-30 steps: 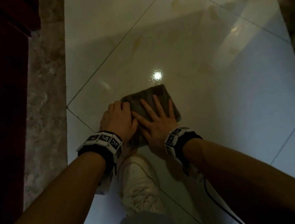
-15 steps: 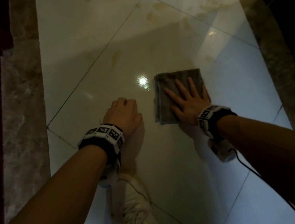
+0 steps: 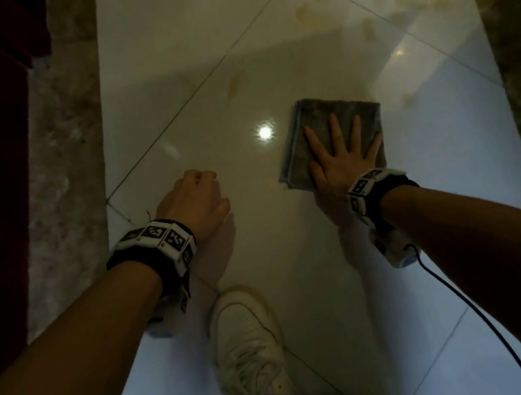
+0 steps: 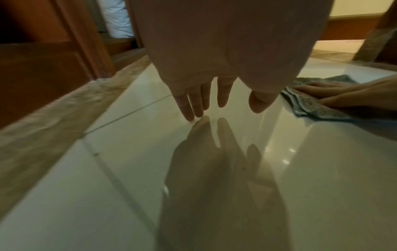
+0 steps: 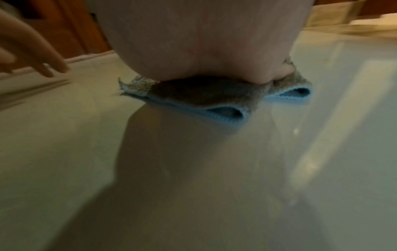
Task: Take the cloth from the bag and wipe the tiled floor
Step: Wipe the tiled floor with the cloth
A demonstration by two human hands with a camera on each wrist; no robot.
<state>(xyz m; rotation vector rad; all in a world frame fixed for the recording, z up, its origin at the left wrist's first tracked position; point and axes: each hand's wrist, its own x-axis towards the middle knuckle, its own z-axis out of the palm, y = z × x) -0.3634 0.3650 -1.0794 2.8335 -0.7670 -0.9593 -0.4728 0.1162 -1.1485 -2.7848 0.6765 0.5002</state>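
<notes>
we are crouching over a glossy tiled floor (image 3: 181,72), pressing our right hand (image 3: 340,157) flat on a folded grey cloth (image 3: 318,117) with the fingers spread wide and straight, the palm lying on the near half of the cloth. the cloth is lying on the pale tile to the right of a bright light reflection (image 3: 265,132), its blue-edged folds (image 5: 225,117) showing open toward the right wrist camera, where the heel of the hand (image 5: 199,39) is bearing down on the fabric (image 5: 199,91). our left hand (image 3: 195,200) is hanging just above the floor, well apart from the cloth, holding nothing; from the head view the fingers are looking loosely curled, while the left wrist view is showing the fingers (image 4: 198,101) pointing down, nearly straight, with the tips close to their own reflection on the tile (image 4: 107,186). the cloth (image 4: 311,108) and the right hand (image 4: 343,93) are sitting at the right edge of that view. yellowish stains (image 3: 368,28) are marking the tiles farther away. a white sneaker (image 3: 246,342) is resting on the floor between our forearms, and a dark marbled border strip (image 3: 65,162) is running along the left side beside a reddish wooden door frame (image 4: 43,68).
</notes>
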